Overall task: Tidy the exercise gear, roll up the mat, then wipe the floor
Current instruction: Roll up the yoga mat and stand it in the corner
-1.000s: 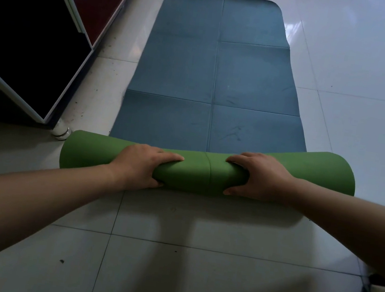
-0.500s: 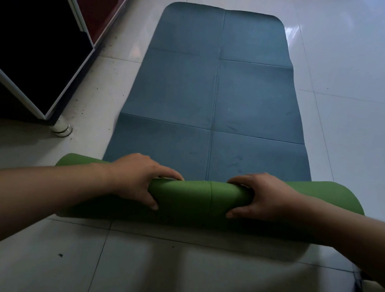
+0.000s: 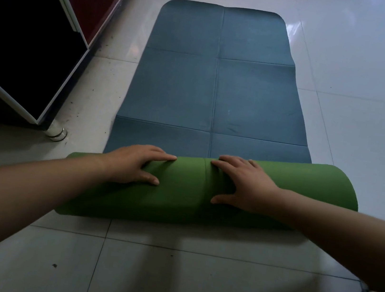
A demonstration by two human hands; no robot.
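Across the tiled floor point(image 3: 368, 97), the blue mat point(image 3: 215, 86) lies flat toward 12 o'clock, its green rolled end point(image 3: 183, 199) at centre. My left hand point(image 3: 137, 165) and right hand point(image 3: 247, 186) press it, fingers straight, gripping nothing. Mid-roll, I judge; next, push both sides forward evenly.

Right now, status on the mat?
Left hand, right hand pressing flat on mat roll. Partly rolled; blue stretch flat ahead. Cabinet foot left, apart from roll.

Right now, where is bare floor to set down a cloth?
Bare white floor tiles lie right of the flat blue mat, and near you before the green rolled part. Left is tight: the dark cabinet stands close.
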